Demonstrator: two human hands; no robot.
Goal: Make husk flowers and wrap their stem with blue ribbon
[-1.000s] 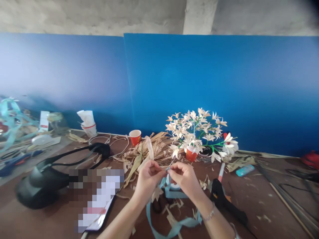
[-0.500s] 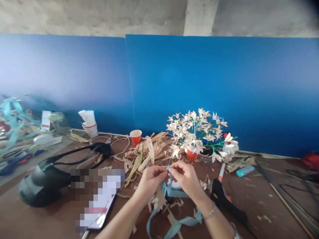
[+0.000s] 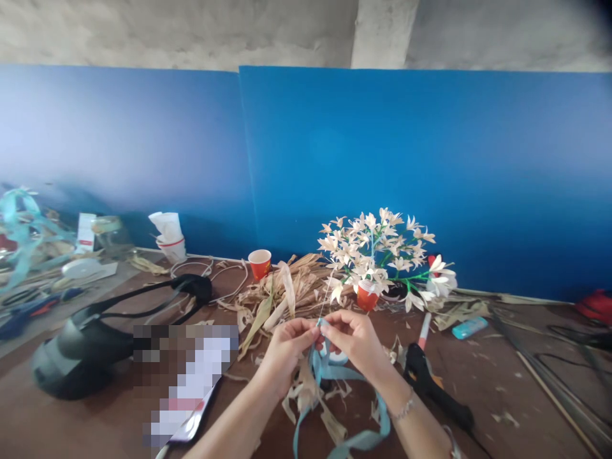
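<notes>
My left hand [image 3: 289, 349] and my right hand [image 3: 352, 341] meet above the brown table, thumbs and fingers pinched close together on a light blue ribbon [image 3: 366, 441]. The ribbon hangs below them and curves over the table under my right wrist. A thin pale stem or wire rises from between the fingertips. Under the hands lie dried husk pieces [image 3: 306, 390] and a white roll, partly hidden. Behind my right hand, cream-coloured flowers [image 3: 377, 245] on green stems stand in a red paper cup [image 3: 366, 297].
Dried husks [image 3: 299, 284] are heaped behind the hands, beside another red cup [image 3: 260, 264]. A black glue gun [image 3: 437, 392] lies right, near a turquoise packet [image 3: 470, 327]. To the left are a black headset [image 3: 76, 350] and a partly pixelated phone [image 3: 198, 395].
The hanging ribbon loop has shifted right and downward, and its left strand now hangs nearer the middle. Both hands keep their pinch in almost the same place.
</notes>
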